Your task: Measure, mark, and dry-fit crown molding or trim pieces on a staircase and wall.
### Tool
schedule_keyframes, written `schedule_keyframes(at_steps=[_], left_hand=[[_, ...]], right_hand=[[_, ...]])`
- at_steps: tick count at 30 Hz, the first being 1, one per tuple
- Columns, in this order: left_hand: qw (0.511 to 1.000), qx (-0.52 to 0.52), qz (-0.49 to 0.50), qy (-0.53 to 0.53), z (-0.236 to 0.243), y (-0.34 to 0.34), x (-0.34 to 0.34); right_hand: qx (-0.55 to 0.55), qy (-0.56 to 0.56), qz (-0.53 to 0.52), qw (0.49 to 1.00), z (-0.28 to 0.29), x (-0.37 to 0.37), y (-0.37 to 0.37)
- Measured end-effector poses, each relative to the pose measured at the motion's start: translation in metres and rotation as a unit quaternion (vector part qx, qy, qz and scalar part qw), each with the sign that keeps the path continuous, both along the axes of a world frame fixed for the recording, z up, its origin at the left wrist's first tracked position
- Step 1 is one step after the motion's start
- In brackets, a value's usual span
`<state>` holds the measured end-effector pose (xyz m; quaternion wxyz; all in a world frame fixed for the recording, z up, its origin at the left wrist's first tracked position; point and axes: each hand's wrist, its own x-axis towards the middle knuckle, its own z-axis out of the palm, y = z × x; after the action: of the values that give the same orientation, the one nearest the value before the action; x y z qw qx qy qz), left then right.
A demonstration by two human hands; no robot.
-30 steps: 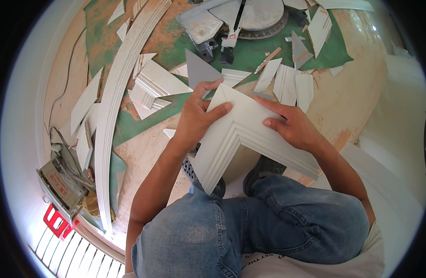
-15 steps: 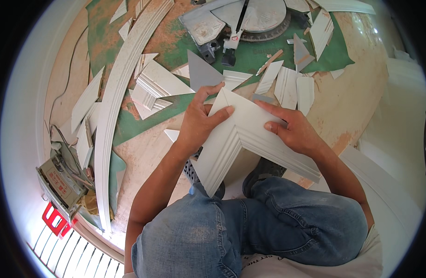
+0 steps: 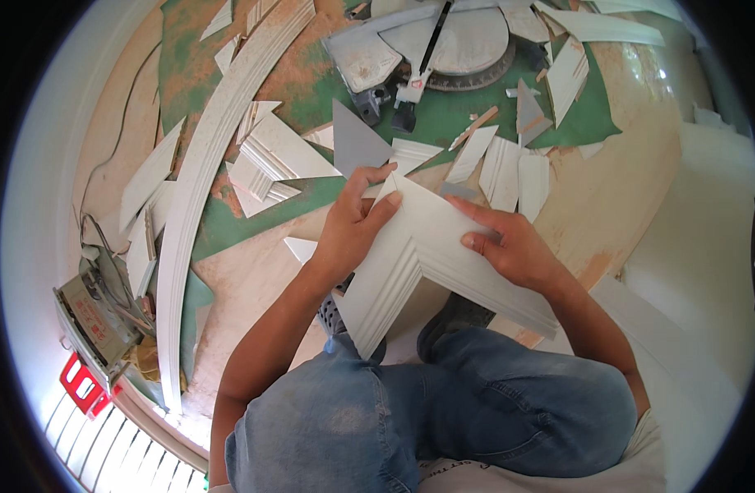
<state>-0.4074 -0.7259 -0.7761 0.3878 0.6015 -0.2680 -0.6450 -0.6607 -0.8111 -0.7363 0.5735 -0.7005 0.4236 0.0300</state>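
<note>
White profiled moulding sits between your hands as two flat pieces that meet at a mitred corner, in front of you and above your jeans. The corner points up and away from you. From it, the left piece has its long axis running down and slightly left toward your knee, while the right piece runs down and to the right, its far end just short of your right forearm. The stepped ridges lie along the inner side of both and come together at the inside of the angle.

Your left hand is the nearer one to the joint. It pinches the left piece close to the point, thumb flat on the face beside the seam, index fingertip up at the outer tip. Your right hand grips the right piece further from the corner, thumb on the face and index finger along the upper edge. The fingers behind the moulding are hidden, so you cannot tell how they press.

Beyond the corner, a grey triangular offcut lies near your left fingertips, white offcuts lie past your right hand, and the saw stands further off on the green sheet.
</note>
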Motion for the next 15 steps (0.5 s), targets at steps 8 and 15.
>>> schedule_keyframes(at_steps=[8, 15], left_hand=[[0.986, -0.142, -0.011, -0.089, -0.012, 0.008, -0.002], [0.975, -0.072, -0.123, -0.170, -0.003, 0.008, 0.006]], right_hand=[[-0.061, -0.008, 0.060, 0.996, 0.007, 0.003, -0.002], [-0.025, 0.020, 0.067, 0.997, 0.019, 0.007, -0.005]])
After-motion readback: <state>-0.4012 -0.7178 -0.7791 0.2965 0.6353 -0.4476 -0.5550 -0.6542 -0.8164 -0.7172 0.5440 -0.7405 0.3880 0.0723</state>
